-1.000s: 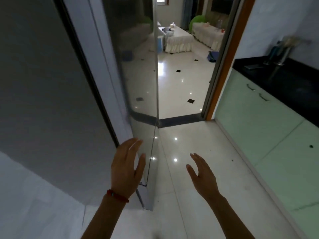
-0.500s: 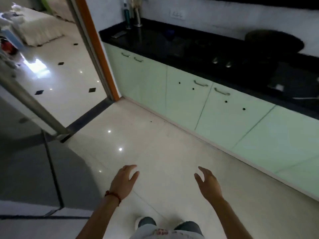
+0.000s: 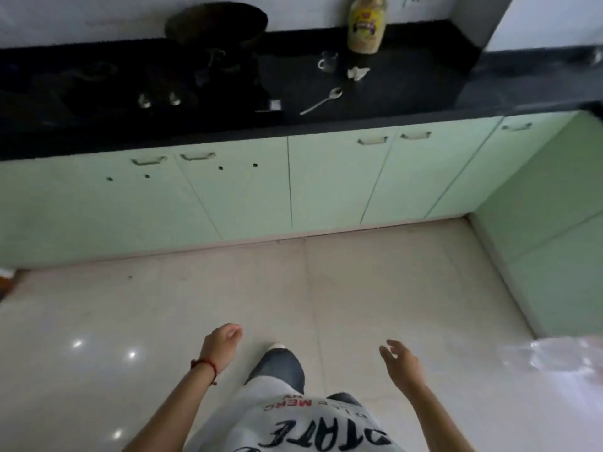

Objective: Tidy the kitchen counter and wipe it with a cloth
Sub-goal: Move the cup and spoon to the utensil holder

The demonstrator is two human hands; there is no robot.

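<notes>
Across the floor [image 3: 375,288] from the counter [image 3: 391,89], the view is now squared onto the black worktop, where half a second ago the doorway and counter were seen at a slant and, a second ago, only a glass door was faced. Both hands are kept low and well short of the counter, nothing being held: the left hand [image 3: 220,345], with a red thread at the wrist, is loosely curled, and the right hand [image 3: 403,362] is spread with fingers relaxed. On the counter a spoon [image 3: 321,101] is seen near the front edge; behind it lie a small cup [image 3: 326,62] and a crumpled white scrap [image 3: 357,73], and a yellow bottle [image 3: 367,24] is stood against the back wall. A dark wok [image 3: 215,22] is set on the stove, left of the spoon. No cloth can be made out for certain. The turn is judged to mean the approach is nearly done and tidying has not been started; the spoon is likely reached first.
</notes>
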